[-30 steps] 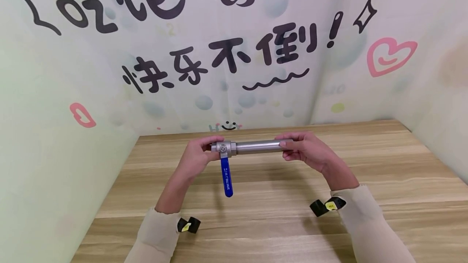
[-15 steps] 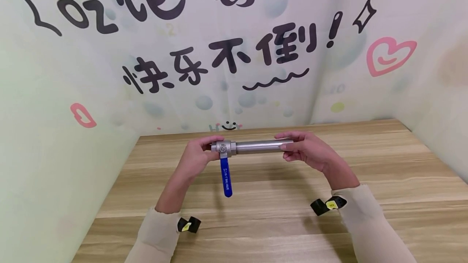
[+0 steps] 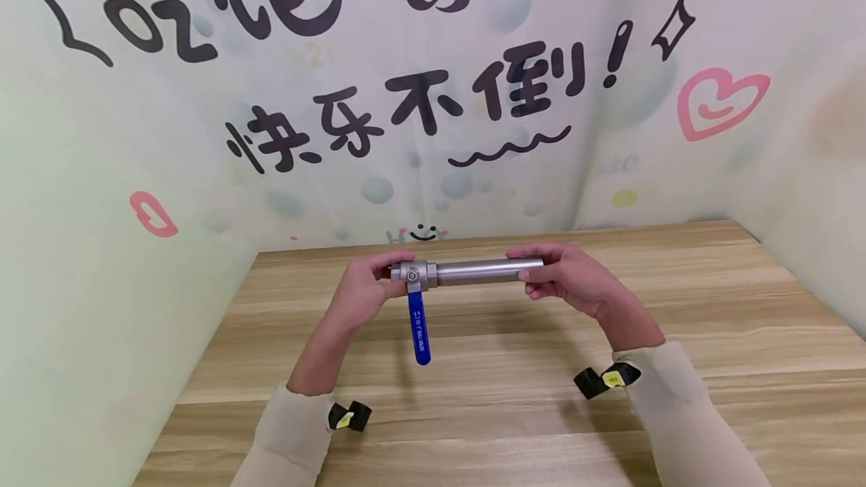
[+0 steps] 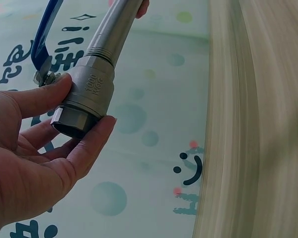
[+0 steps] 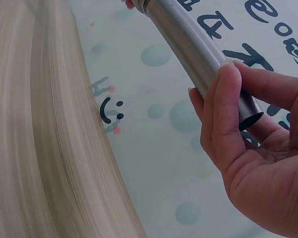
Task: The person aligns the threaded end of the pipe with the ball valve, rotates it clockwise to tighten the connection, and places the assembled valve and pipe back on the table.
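Running roughly level from left to right, a metal ball valve (image 3: 414,274) and the smooth metal pipe (image 3: 476,270) joined to its right end were held above the far part of a wood-grain tabletop (image 3: 487,412). The blue lever (image 3: 419,329) of the valve pointed toward the near side; the valve body bore the raised lettering "1000 WOG", and threads showed at the joint. The left hand (image 3: 361,291) pinched the valve's left end between thumb and fingers. The right hand (image 3: 575,276) gripped the pipe close to its open right end. Beige sleeves (image 3: 676,397) covered both forearms, each with a black wrist device (image 3: 358,415). Beyond the far edge stood a pale backdrop (image 3: 676,186) printed with dark Chinese characters (image 3: 428,107) and, at right, a pink heart (image 3: 688,111).
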A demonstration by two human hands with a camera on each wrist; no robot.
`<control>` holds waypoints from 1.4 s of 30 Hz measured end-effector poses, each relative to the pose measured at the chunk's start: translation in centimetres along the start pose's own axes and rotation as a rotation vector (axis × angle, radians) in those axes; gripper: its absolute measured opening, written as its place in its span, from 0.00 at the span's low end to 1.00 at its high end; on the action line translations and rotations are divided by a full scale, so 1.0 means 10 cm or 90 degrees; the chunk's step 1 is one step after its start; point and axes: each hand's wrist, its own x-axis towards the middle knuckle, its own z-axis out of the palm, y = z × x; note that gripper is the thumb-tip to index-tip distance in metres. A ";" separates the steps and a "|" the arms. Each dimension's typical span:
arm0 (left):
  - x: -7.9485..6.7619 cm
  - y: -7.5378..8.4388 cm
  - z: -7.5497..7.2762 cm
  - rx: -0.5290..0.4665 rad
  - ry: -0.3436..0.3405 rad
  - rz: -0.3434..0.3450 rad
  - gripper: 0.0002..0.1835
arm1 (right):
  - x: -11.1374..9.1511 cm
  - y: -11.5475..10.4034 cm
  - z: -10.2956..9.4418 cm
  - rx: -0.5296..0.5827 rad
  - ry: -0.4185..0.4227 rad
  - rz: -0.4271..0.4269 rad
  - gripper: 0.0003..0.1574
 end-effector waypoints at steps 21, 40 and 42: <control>-0.01 0.02 0.00 0.000 -0.001 0.007 0.22 | -0.01 -0.02 0.01 -0.001 -0.002 0.002 0.17; -0.02 0.02 0.00 -0.007 0.003 0.004 0.22 | 0.00 0.00 0.01 -0.022 -0.001 -0.001 0.28; -0.02 0.02 0.00 -0.010 0.003 0.001 0.23 | 0.00 0.00 0.01 -0.018 -0.002 -0.002 0.27</control>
